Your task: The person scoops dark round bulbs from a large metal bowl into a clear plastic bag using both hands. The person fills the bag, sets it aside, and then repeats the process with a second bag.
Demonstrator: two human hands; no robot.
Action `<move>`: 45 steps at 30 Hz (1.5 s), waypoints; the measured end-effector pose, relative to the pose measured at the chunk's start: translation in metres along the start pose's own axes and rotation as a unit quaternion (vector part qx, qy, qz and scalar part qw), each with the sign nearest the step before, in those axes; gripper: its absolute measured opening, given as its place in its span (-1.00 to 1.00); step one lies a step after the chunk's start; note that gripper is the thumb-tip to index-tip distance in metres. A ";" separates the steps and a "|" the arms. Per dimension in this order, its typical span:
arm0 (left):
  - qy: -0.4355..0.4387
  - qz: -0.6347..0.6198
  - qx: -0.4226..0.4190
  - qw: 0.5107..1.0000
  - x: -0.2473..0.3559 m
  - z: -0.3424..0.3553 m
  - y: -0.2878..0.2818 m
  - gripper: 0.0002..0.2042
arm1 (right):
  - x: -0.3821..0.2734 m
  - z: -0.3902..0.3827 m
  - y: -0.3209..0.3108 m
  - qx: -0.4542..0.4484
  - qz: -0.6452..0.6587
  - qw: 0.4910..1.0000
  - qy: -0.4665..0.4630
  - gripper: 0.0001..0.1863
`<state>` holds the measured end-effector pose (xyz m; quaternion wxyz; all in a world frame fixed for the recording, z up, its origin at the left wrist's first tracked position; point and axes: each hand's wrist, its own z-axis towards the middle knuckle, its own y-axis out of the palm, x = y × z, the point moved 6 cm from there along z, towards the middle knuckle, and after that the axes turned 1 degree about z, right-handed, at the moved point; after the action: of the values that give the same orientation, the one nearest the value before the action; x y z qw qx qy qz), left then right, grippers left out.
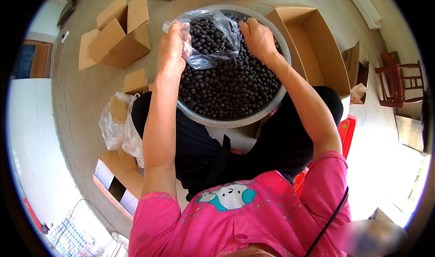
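A wide metal basin (280, 91) full of small dark round items (226, 91) rests over my lap. A clear plastic bag (204, 60), with more of the dark items in it, lies at the top of the heap. My left hand (174, 46) grips the bag's left edge at the basin's rim. My right hand (258, 39) is curled at the bag's right edge, over the heap. What its fingertips hold is hidden.
Open cardboard boxes (113, 48) stand left, with others (308, 44) right and at the back. Crumpled plastic bags (111, 130) lie by my left knee. A wooden chair (394, 87) stands at right, and a red plastic object (345, 134) is beside my right leg.
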<state>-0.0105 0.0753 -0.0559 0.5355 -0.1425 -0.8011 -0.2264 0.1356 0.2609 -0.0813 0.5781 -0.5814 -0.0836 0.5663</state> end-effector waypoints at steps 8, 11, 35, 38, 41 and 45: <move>0.017 0.012 -0.003 1.000 0.000 0.001 -0.006 -0.65 | -0.074 0.030 0.011 -0.026 0.113 0.993 0.014 -0.64; 0.022 0.006 -0.002 1.000 -0.002 0.003 -0.012 -0.68 | -0.093 0.033 0.027 -0.061 0.196 0.979 -0.007 -0.67; 0.025 -0.035 0.029 0.999 0.018 0.006 -0.042 -0.66 | -0.096 0.033 -0.003 -0.148 0.457 0.877 0.010 -0.73; 0.036 -0.048 0.079 0.995 0.033 -0.005 -0.040 -0.67 | -0.100 0.032 -0.010 -0.154 0.520 0.840 0.014 -0.75; 0.045 0.018 0.050 0.998 0.033 -0.004 -0.047 -0.66 | -0.078 0.035 -0.010 -0.148 0.455 0.878 0.027 -0.76; 0.054 0.066 0.026 0.996 0.027 0.000 -0.034 -0.64 | 0.016 0.038 0.018 -0.052 0.106 0.991 0.065 -0.74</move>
<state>-0.0367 0.0458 -0.0377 0.5953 -0.1682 -0.7655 -0.1771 0.1024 0.2887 -0.0924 0.4883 -0.6519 -0.0125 0.5801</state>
